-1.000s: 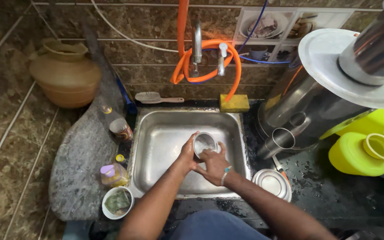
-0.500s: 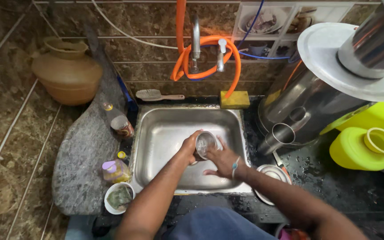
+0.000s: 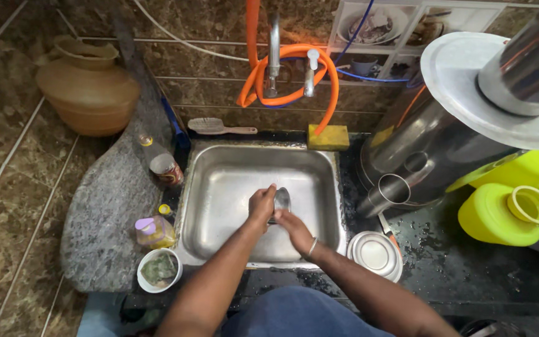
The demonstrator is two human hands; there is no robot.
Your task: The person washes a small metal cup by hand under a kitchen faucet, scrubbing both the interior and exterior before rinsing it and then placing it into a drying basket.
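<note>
A small steel cup point(image 3: 281, 200) is gripped by the left hand point(image 3: 261, 206) over the steel sink basin point(image 3: 226, 181); the right hand point(image 3: 294, 226) is pressed against its underside. Contents cannot be told. A greenish pad is held in a white round bowl point(image 3: 159, 270).

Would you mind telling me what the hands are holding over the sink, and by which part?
A small steel cup, held over the sink. The left hand grips its side; the right hand touches it from below, though exactly where cannot be told.
</note>
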